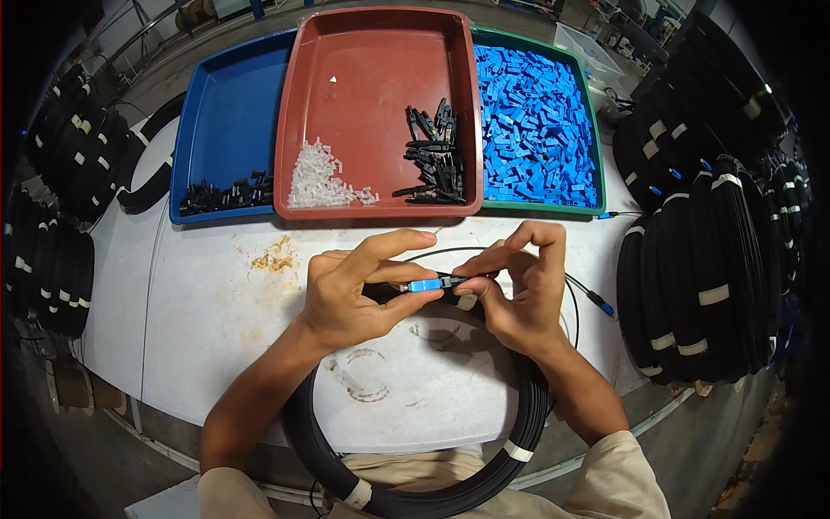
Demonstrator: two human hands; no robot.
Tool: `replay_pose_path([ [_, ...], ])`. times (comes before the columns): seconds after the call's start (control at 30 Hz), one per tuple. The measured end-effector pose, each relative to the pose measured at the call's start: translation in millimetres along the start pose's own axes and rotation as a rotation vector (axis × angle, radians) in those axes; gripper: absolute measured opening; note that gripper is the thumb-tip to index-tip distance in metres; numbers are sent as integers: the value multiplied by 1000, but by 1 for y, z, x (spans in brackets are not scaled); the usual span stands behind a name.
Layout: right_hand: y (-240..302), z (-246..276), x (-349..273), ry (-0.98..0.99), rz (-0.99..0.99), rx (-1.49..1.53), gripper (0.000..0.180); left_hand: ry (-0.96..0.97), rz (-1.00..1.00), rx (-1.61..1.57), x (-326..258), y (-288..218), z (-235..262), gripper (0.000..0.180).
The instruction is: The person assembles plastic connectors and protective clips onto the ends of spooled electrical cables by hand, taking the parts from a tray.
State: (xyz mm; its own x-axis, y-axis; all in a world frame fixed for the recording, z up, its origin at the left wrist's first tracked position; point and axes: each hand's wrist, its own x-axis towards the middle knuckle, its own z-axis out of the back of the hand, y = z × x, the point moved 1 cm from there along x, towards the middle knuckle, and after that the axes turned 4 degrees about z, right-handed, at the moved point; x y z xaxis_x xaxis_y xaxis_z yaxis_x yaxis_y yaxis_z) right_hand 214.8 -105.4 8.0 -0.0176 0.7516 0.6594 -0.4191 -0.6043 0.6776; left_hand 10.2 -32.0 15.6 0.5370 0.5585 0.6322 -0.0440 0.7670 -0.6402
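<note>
Two hands meet over the middle of the desk [199,294]: the left hand [350,294] pinches a small blue connector housing [424,285] between thumb and fingers, and the right hand [519,290] pinches the black cable end [462,280] entering it, both sets of fingers closed on their parts. The risk, as I judge it, is a skewed push: if the pieces meet off-axis, the housing may jam or the thin cable may kink. The coil of black cable [519,415] hangs partly over the near edge of the desk and could drag the end loose. Spare parts lie in the red tray [380,52], blue tray [225,104] and green tray [596,156] along the far edge.
</note>
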Motion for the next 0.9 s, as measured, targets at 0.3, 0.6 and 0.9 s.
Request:
replay_pose_path([
  [0.3,-9,6,7,-88,-127,-66,45,-58,180,-102,5,15,21,91],
  [0.6,-4,13,14,349,-478,-243,24,-153,849,-142,-104,-32,122,32],
  [0.9,5,6,16,501,-411,-271,97,-231,1115,-661,-262,-152,35,88],
])
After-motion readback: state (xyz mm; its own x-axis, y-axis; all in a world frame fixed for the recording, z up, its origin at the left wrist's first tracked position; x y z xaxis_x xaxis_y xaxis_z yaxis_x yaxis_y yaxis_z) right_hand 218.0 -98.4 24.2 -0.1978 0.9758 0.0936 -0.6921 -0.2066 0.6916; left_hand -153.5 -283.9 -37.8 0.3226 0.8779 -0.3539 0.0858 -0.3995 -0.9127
